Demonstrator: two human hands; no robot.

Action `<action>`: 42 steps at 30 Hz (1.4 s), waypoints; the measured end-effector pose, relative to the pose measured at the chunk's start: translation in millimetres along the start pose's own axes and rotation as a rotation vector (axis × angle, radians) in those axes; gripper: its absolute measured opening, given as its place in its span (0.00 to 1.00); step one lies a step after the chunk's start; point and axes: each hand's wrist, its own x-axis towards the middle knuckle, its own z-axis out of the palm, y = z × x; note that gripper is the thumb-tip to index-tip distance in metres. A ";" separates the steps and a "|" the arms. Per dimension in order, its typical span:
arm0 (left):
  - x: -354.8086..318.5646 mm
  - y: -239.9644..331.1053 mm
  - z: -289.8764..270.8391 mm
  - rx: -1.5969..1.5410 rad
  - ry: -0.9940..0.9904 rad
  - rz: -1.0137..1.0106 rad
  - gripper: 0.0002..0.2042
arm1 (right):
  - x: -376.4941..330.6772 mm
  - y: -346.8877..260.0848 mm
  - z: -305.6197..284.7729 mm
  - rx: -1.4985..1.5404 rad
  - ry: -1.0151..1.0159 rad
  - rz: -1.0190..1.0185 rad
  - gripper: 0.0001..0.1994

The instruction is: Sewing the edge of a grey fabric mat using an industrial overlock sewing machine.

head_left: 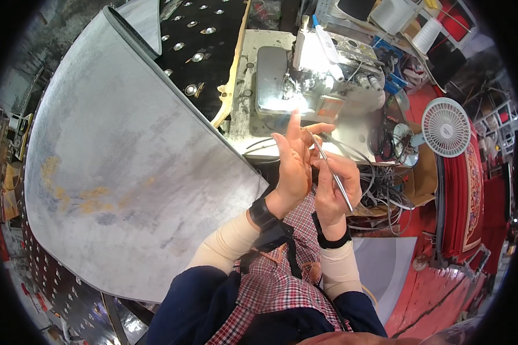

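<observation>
My right hand [336, 187] is closed around slim silver tweezers [332, 172], held slanting with the upper tip by my left fingers. My left hand [295, 167] is raised beside it, palm turned inward, with thumb and fingers spread. The tweezers' tip touches or nearly touches the left fingers; I cannot tell which. Whether anything tiny sits at the tip does not show. Just beyond both hands stands a sewing machine [328, 63], its lamp glaring over the needle area and a grey flat plate [271, 75] on its left.
A large grey carpet-like piece [126, 155] drapes across a black table with metal studs [197, 57] at left. At right are a white fan [446, 126], stacked red rugs [457, 201] and tangled cables [380, 198]. Thread cones [427, 35] stand at upper right.
</observation>
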 end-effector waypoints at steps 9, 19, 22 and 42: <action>8.9 -5.5 -20.8 0.206 0.078 0.200 0.42 | 18.8 0.1 3.8 0.048 0.016 0.005 0.06; 147.9 86.9 -50.7 1.294 0.027 0.524 0.12 | 50.4 76.2 56.9 -0.163 0.102 0.047 0.05; 181.8 79.2 -70.6 1.669 -0.173 0.294 0.11 | 45.8 92.6 66.5 -0.325 0.154 -0.002 0.06; 187.7 42.3 -83.6 1.393 -0.281 -0.143 0.29 | 37.8 89.6 78.9 -0.289 0.128 0.164 0.06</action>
